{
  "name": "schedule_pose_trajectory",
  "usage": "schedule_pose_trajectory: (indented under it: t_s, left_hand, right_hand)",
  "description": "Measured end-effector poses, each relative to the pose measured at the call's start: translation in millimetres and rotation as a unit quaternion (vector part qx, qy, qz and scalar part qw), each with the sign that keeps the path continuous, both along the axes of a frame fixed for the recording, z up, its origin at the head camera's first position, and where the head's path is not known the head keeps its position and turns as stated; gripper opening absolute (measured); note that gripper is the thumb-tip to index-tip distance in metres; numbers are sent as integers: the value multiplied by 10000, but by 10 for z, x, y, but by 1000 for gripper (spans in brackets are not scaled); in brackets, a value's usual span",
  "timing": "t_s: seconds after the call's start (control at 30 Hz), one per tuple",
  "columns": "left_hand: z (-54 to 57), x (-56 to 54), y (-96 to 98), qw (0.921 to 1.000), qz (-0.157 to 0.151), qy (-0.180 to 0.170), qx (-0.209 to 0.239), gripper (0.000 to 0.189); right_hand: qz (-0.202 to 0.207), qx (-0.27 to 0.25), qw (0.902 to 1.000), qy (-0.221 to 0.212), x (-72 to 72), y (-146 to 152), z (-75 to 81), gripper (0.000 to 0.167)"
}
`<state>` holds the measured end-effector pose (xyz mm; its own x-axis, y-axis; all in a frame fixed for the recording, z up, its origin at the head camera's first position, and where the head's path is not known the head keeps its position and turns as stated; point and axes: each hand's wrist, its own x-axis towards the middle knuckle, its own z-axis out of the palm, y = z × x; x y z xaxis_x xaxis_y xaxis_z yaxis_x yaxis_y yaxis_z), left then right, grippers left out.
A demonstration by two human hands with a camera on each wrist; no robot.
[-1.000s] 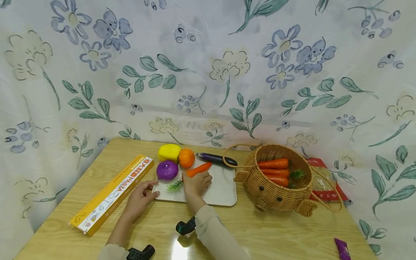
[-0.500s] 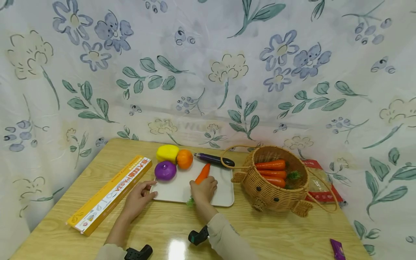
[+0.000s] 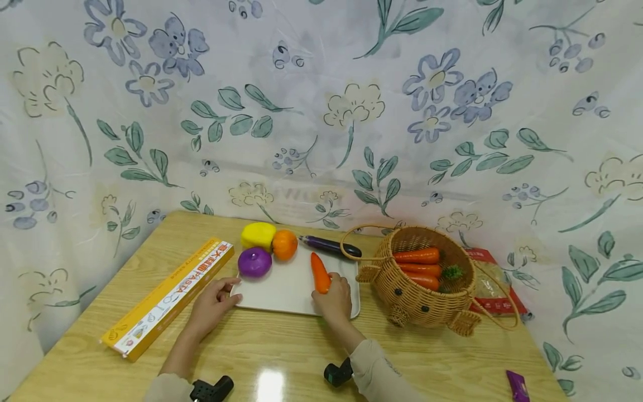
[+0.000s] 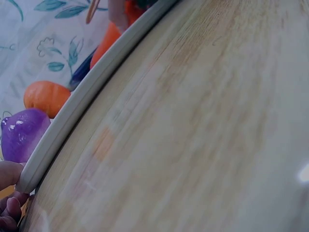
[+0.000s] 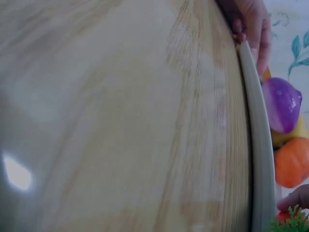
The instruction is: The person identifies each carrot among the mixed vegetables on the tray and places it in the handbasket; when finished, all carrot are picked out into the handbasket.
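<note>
My right hand (image 3: 334, 301) grips an orange carrot (image 3: 318, 268) over the right part of a white tray (image 3: 281, 290). The carrot's tip points away from me; its green leafy end (image 5: 292, 221) shows in the right wrist view. At the tray's near left corner, my left hand (image 3: 215, 304) pinches the rim, thumb (image 4: 9, 174) on one side and fingers on the other. A purple onion (image 3: 254, 262), an orange pumpkin-like piece (image 3: 284, 244) and a yellow fruit or vegetable (image 3: 258, 236) cluster at the tray's left. An eggplant (image 3: 329, 245) lies along its back right.
Right of the tray stands a wicker basket (image 3: 427, 307) with looped handles, holding several carrots (image 3: 417, 255). Behind it lies a red packet (image 3: 487, 279). A long yellow pasta box (image 3: 168, 298) lies at left, and a small purple packet (image 3: 518, 385) at the near right.
My right hand has moved right across the tray with the carrot, turning it from slanted to nearly pointing away from me. The left hand stays at the tray's corner.
</note>
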<state>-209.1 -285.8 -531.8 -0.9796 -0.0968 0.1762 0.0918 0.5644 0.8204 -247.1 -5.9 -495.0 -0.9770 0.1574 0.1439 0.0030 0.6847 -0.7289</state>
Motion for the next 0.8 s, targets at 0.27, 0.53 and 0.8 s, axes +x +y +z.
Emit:
schedule_pose_trajectory:
  t_s: [0.27, 0.53, 0.8]
  left_hand:
    - [21, -34, 39, 10000, -53, -18, -25, 37]
    - [20, -36, 43, 10000, -49, -2, -83, 37]
    - [17, -13, 30, 9999, -39, 19, -92, 37]
  right_hand:
    - [711, 82, 9968, 348, 20, 272, -69, 47]
    - [1470, -433, 9872, 442, 72, 498, -47, 48]
    - [2034, -590, 9746, 723, 150, 690, 219, 49]
